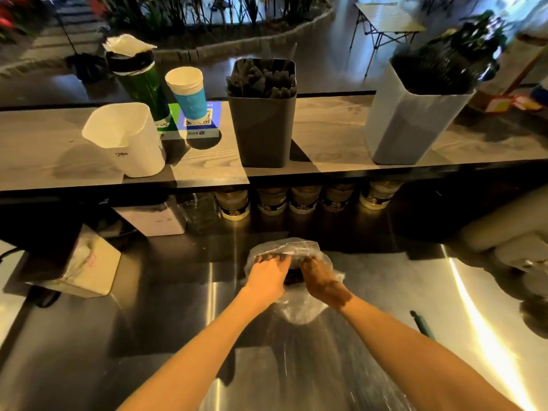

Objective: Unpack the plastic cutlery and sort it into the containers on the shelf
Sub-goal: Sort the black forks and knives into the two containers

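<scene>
A clear plastic bag [299,310] of dark plastic cutlery lies on the steel counter in front of me. My left hand [268,272] grips its far left part, fingers curled into the plastic. My right hand [321,280] grips the bag just to the right, in shadow. On the shelf above stand an empty white container [130,143], a dark grey container [262,129] full of black cutlery, and a light grey container [412,114] also holding black cutlery.
A blue and white paper cup [189,93] and a green cup stack [142,81] stand behind the white container. A tissue box [86,265] sits at left on the counter, a dark pen [422,324] at right. Jars [302,200] line the space under the shelf.
</scene>
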`<move>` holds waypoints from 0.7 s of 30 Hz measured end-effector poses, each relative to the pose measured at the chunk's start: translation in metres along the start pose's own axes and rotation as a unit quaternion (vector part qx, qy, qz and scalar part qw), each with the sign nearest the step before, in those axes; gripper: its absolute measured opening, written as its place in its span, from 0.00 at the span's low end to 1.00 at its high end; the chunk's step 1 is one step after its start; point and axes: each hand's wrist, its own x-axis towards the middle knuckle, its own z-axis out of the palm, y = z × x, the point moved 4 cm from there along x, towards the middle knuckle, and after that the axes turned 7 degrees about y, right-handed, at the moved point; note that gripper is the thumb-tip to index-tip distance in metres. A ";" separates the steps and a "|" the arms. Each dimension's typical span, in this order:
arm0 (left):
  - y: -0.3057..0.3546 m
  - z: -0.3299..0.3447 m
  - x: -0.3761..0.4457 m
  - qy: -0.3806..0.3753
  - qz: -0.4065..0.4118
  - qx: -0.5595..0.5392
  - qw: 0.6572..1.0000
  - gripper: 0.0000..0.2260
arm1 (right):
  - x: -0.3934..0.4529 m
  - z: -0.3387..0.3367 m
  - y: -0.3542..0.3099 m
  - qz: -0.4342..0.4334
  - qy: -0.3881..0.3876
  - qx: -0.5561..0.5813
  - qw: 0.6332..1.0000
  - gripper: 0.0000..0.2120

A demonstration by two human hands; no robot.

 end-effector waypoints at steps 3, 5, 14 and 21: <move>-0.005 -0.001 0.004 -0.001 -0.009 -0.017 1.000 0.28 | 0.007 0.004 0.000 -0.001 -0.007 -0.005 1.000 0.16; -0.008 -0.001 0.004 -0.011 -0.018 -0.033 0.999 0.28 | 0.007 0.007 -0.003 -0.013 -0.024 -0.020 0.999 0.16; -0.007 -0.005 -0.009 -0.026 -0.034 -0.101 0.994 0.17 | 0.000 0.013 -0.007 -0.035 -0.035 -0.011 0.999 0.15; 0.015 -0.012 -0.037 -0.090 0.010 -0.099 0.991 0.13 | -0.010 -0.011 -0.012 0.010 -0.103 0.089 0.991 0.19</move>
